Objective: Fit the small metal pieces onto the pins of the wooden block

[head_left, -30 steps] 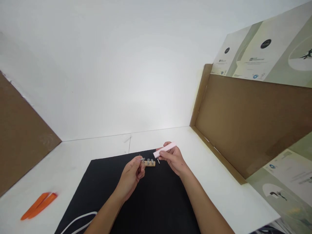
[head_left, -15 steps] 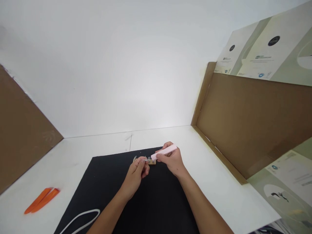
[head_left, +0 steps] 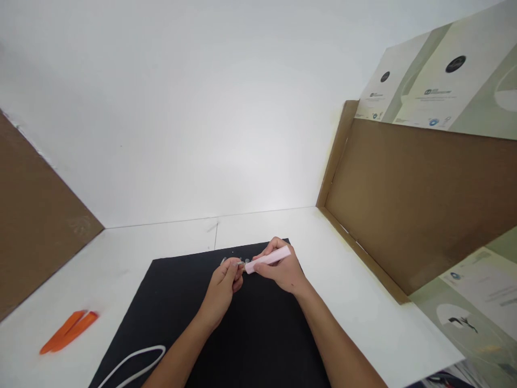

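Note:
My right hand [head_left: 280,269] is shut on a pale pink flat bar [head_left: 268,260], whose left end reaches toward my left hand. My left hand [head_left: 221,286] pinches a small metal piece [head_left: 239,263] between thumb and fingers. Just beyond the fingertips, a few small metal bits [head_left: 246,261] show. The small wooden strip with bolts seen earlier is hidden behind my hands and the bar, so I cannot tell whether my left hand holds it. Both hands hover over a black mat [head_left: 252,337].
A white tabletop [head_left: 363,258] lies around the mat, with a white cord [head_left: 135,358] on the mat's near left. Orange plastic pry tools [head_left: 68,332] lie at the left. Brown cardboard panels [head_left: 404,205] stand along the right and left, with printed sheets [head_left: 444,81] above.
My hands have moved closer together. The pink bar has swung flatter, with its end now over the wooden strip, which has become hidden.

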`<state>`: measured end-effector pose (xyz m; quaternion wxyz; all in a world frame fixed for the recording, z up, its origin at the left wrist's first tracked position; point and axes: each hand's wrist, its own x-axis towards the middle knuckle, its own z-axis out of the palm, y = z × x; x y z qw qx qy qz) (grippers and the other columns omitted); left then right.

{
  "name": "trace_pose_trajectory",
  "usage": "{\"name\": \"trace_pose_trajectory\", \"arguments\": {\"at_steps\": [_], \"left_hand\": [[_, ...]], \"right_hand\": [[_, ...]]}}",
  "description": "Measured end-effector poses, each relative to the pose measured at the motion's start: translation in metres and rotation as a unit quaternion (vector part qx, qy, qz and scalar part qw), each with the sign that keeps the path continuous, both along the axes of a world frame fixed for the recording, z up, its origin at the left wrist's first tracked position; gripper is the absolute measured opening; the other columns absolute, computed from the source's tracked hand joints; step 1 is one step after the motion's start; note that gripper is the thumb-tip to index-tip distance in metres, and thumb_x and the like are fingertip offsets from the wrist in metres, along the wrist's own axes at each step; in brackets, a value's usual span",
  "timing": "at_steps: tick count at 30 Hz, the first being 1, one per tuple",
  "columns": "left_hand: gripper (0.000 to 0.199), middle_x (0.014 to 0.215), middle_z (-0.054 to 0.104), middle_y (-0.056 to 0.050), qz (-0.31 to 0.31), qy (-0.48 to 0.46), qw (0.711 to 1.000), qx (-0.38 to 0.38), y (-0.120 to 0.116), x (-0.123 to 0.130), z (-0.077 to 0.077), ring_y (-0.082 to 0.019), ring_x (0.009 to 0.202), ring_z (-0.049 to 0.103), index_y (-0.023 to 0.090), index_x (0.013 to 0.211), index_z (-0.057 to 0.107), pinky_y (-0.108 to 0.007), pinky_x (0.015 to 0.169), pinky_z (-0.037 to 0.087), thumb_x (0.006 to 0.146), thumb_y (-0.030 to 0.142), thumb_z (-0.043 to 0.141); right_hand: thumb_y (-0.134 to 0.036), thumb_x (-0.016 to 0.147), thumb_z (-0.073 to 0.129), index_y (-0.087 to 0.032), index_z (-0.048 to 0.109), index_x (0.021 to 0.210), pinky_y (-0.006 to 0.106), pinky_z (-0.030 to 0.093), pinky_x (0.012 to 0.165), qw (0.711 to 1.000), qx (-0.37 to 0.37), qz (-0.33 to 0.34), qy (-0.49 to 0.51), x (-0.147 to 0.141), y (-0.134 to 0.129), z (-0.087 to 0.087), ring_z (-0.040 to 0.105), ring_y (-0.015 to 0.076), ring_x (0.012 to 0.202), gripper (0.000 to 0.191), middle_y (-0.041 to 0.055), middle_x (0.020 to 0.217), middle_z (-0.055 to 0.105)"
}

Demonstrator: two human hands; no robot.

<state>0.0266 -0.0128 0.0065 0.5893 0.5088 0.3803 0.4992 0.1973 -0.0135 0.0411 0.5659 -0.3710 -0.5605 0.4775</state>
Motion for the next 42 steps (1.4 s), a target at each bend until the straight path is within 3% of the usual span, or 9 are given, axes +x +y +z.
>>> {"name": "trace_pose_trajectory", "arguments": {"at_steps": [8, 11, 16, 23, 35, 42], "left_hand": [[0.035, 0.064, 0.043, 0.004, 0.012, -0.005, 1.000, -0.013, 0.000, -0.001, 0.000, -0.007, 0.053, 0.034, 0.016, 0.074, 0.054, -0.021, 0.050, 0.027, 0.089, 0.047, 0.055], [0.032, 0.068, 0.047, 0.003, 0.003, 0.003, 1.000, -0.014, 0.000, -0.001, 0.000, -0.007, 0.055, 0.036, 0.016, 0.083, 0.060, -0.021, 0.051, 0.028, 0.086, 0.047, 0.059], [0.032, 0.066, 0.047, 0.004, 0.003, 0.037, 0.999, -0.021, -0.002, -0.001, 0.003, -0.009, 0.056, 0.038, 0.015, 0.097, 0.063, -0.022, 0.053, 0.030, 0.083, 0.044, 0.063], [0.034, 0.065, 0.050, 0.004, 0.024, 0.073, 0.997, -0.015, -0.002, -0.001, 0.003, -0.010, 0.056, 0.040, 0.015, 0.098, 0.064, -0.022, 0.054, 0.031, 0.078, 0.043, 0.067], [0.029, 0.064, 0.050, 0.005, 0.030, 0.097, 0.995, -0.005, 0.000, -0.001, 0.004, -0.009, 0.054, 0.040, 0.017, 0.089, 0.063, -0.021, 0.052, 0.031, 0.082, 0.045, 0.062], [0.027, 0.064, 0.052, 0.005, 0.013, 0.125, 0.992, 0.005, -0.001, 0.000, 0.003, -0.010, 0.053, 0.041, 0.018, 0.084, 0.062, -0.021, 0.052, 0.031, 0.083, 0.044, 0.059]], "right_hand": [[-0.019, 0.065, 0.078, -0.022, 0.051, 0.076, 0.027, 0.052, 0.057, 0.999, -0.007, -0.033, 0.022, -0.001, 0.004, -0.005, 0.069, 0.0186, 0.065, 0.029, 0.0040, 0.080, 0.076], [-0.020, 0.065, 0.078, -0.022, 0.051, 0.076, 0.027, 0.052, 0.058, 0.999, 0.001, -0.044, 0.024, 0.000, 0.004, -0.006, 0.069, 0.0189, 0.065, 0.029, 0.0041, 0.081, 0.076], [-0.020, 0.067, 0.076, -0.022, 0.051, 0.076, 0.028, 0.053, 0.061, 0.997, 0.015, -0.070, -0.004, 0.002, 0.004, -0.004, 0.070, 0.0203, 0.072, 0.027, 0.0042, 0.083, 0.075], [-0.023, 0.067, 0.076, -0.023, 0.051, 0.076, 0.030, 0.052, 0.061, 0.995, 0.023, -0.091, -0.041, 0.007, 0.002, 0.002, 0.069, 0.0215, 0.073, 0.026, 0.0047, 0.082, 0.074], [-0.018, 0.066, 0.076, -0.021, 0.052, 0.076, 0.026, 0.049, 0.056, 0.998, 0.027, 0.009, -0.056, 0.012, 0.002, 0.000, 0.070, 0.0197, 0.071, 0.027, 0.0048, 0.081, 0.075], [-0.021, 0.066, 0.077, -0.022, 0.051, 0.076, 0.027, 0.051, 0.057, 0.999, 0.017, -0.021, -0.042, 0.009, 0.002, 0.000, 0.069, 0.0189, 0.067, 0.028, 0.0045, 0.083, 0.075]]}}
